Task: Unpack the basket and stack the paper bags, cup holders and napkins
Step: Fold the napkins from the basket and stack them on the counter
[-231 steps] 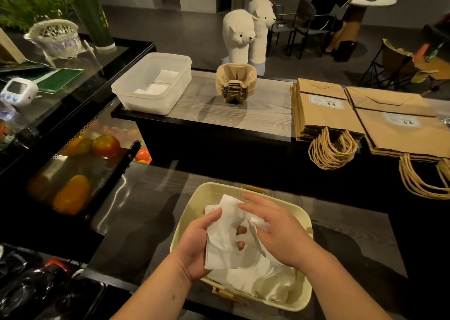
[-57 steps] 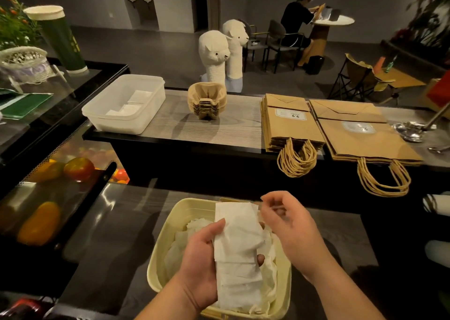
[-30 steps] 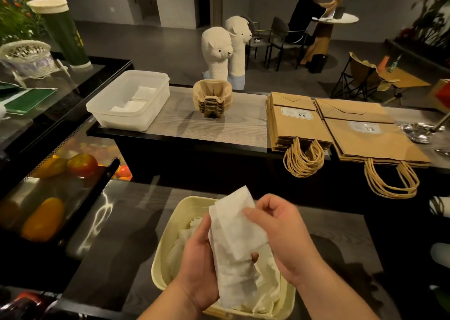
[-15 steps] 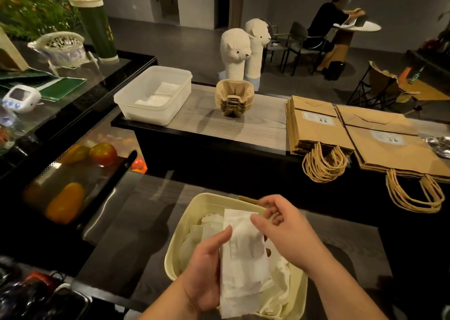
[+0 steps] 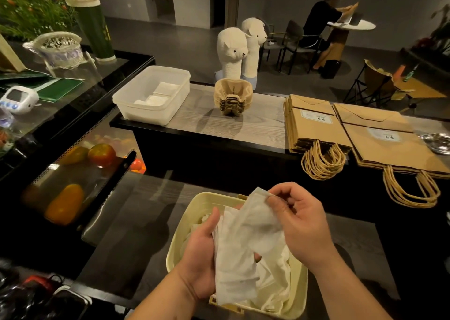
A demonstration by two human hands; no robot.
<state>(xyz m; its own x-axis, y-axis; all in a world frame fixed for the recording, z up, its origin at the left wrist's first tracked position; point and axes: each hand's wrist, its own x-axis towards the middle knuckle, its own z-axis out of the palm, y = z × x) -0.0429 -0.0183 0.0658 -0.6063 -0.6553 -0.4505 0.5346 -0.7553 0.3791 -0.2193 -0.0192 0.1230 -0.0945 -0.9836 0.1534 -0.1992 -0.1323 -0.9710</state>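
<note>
A cream plastic basket (image 5: 180, 237) sits on the near counter with loose white napkins inside. My left hand (image 5: 202, 259) grips a stack of white napkins (image 5: 235, 268) above it. My right hand (image 5: 299, 222) pinches one more napkin (image 5: 260, 220) by its top corner and holds it over the stack. On the raised wooden shelf behind stand a white tub (image 5: 151, 95) with a few folded napkins, a stack of brown cup holders (image 5: 232, 98), and two piles of brown paper bags (image 5: 314, 127) (image 5: 389, 144) with their handles hanging over the edge.
Two white alpaca figures (image 5: 233, 49) stand behind the cup holders. A glass display case with fruit (image 5: 73, 173) lies to the left, with a timer (image 5: 18, 99), a wicker basket (image 5: 58, 49) and a tall green cup (image 5: 93, 27) beyond. A person sits at a far table (image 5: 321, 25).
My right hand has picked another napkin out of the basket and lifted it above the stack in my left hand. The stack has grown since the first frame.
</note>
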